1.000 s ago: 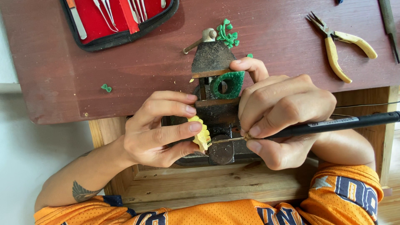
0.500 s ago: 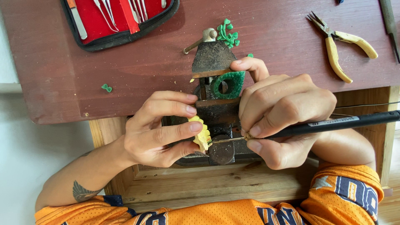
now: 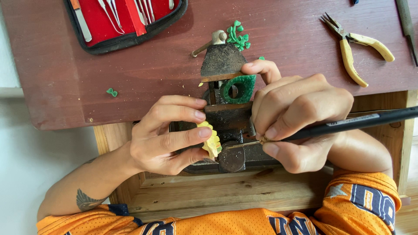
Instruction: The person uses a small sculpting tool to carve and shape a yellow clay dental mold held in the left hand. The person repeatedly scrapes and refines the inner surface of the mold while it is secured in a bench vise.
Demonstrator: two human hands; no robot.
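While the left hand [image 3: 167,135] pinches the yellow wax piece [image 3: 212,140] just beside the bench vise [image 3: 230,130], the right hand [image 3: 300,117], closed on a black-handled tool [image 3: 348,124], works its ridged edge, carving seemingly unfinished.

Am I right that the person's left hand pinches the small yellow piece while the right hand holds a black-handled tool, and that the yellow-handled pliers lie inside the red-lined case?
Not quite. In the head view the left hand does pinch the yellow piece and the right hand holds the black-handled tool, but the yellow-handled pliers lie bare on the tabletop, apart from the red-lined case.
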